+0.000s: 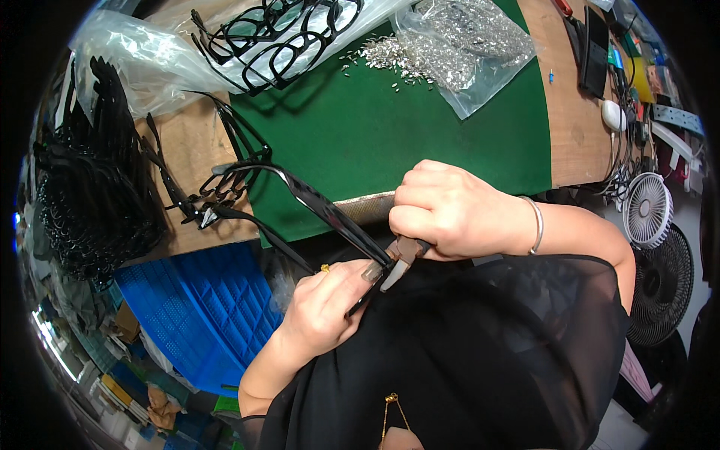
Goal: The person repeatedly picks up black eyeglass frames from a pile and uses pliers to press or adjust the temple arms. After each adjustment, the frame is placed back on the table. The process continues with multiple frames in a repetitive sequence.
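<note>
My left hand pinches the end of a black eyeglass frame, whose temple arm runs up and left to the front piece over the table edge. My right hand is closed around a small brown-handled tool whose tip meets the frame's temple end, right by my left thumb. Both hands are held just in front of the green mat, above my dark sleeve and lap.
Several black frames lie on clear plastic at the back. A pile of small metal parts and a clear bag of them sit on the mat. Black frames heap at left; a blue crate below; fans right.
</note>
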`<action>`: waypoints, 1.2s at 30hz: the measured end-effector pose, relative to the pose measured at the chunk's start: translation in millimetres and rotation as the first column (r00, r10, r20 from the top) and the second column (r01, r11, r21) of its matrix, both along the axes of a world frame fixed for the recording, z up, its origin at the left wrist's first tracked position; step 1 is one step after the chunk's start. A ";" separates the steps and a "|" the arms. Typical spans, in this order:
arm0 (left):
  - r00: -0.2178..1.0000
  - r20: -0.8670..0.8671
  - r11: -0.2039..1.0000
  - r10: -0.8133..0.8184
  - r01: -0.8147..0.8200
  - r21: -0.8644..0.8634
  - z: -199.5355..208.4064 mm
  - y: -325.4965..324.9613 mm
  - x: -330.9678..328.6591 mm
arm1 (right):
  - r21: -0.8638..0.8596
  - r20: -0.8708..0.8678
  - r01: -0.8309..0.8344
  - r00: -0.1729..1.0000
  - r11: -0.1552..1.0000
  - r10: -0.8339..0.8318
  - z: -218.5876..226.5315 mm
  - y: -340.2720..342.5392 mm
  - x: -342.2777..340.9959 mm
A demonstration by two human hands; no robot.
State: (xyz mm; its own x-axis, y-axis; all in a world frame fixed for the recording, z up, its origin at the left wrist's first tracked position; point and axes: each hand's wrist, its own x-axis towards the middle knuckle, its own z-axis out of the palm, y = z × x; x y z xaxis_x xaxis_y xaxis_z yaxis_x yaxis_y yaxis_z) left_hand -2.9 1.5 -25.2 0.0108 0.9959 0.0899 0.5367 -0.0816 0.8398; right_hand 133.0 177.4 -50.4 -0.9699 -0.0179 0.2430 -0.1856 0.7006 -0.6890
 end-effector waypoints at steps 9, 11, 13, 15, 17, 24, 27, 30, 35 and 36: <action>0.939 0.301 0.933 0.164 -0.049 -0.358 15.4 3.9 -0.7 | -0.124 0.138 0.008 0.990 0.992 0.010 8.4 11.6 0.6; 0.620 0.644 0.856 0.449 -0.092 -0.509 27.2 -7.5 -1.2 | -0.193 0.242 0.008 0.970 0.981 0.039 14.6 22.9 -1.6; 0.456 0.741 0.860 0.493 -0.123 -0.496 39.6 1.4 -7.0 | -0.290 0.317 0.120 0.948 0.949 -0.022 16.5 29.5 -7.9; 0.459 0.804 0.904 0.378 0.004 -0.427 41.2 14.7 -20.8 | -0.328 0.281 0.307 0.935 0.894 -0.218 2.6 25.9 -9.9; 0.416 0.841 0.915 0.345 0.048 -0.400 41.4 15.0 -29.1 | -0.338 0.219 0.392 0.917 0.855 -0.334 -3.8 18.5 -8.1; 0.789 0.513 0.876 0.339 -0.065 -0.478 42.0 12.5 -19.2 | -0.367 0.325 0.271 0.934 0.890 -0.151 6.0 11.9 -6.1; 0.765 0.457 0.870 0.453 -0.268 -0.413 16.9 21.3 -30.5 | -0.306 0.260 0.349 0.926 0.885 -0.275 -9.5 5.1 -8.1; 0.721 0.486 0.857 0.494 -0.312 -0.409 7.0 21.7 -60.2 | -0.272 0.215 0.337 0.934 0.901 -0.284 -13.1 1.3 -11.6; 0.850 -0.505 0.968 0.149 -0.230 -0.102 12.8 10.7 -98.3 | -0.208 0.211 0.363 0.923 0.908 -0.321 -8.9 4.7 -9.3; 0.770 -0.609 0.948 0.191 -0.305 -0.089 12.4 7.7 -95.0 | -0.253 0.259 0.427 0.894 0.868 -0.365 -10.0 3.9 -7.1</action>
State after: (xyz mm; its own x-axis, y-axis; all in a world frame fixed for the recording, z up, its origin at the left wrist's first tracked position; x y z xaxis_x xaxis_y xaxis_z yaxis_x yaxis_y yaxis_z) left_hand -97.9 9.2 -12.8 -0.2453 0.9691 -0.0242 0.9086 0.2386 0.3428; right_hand 126.0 181.3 -60.5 -0.9073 0.4199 -0.0199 0.2244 0.4437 -0.8676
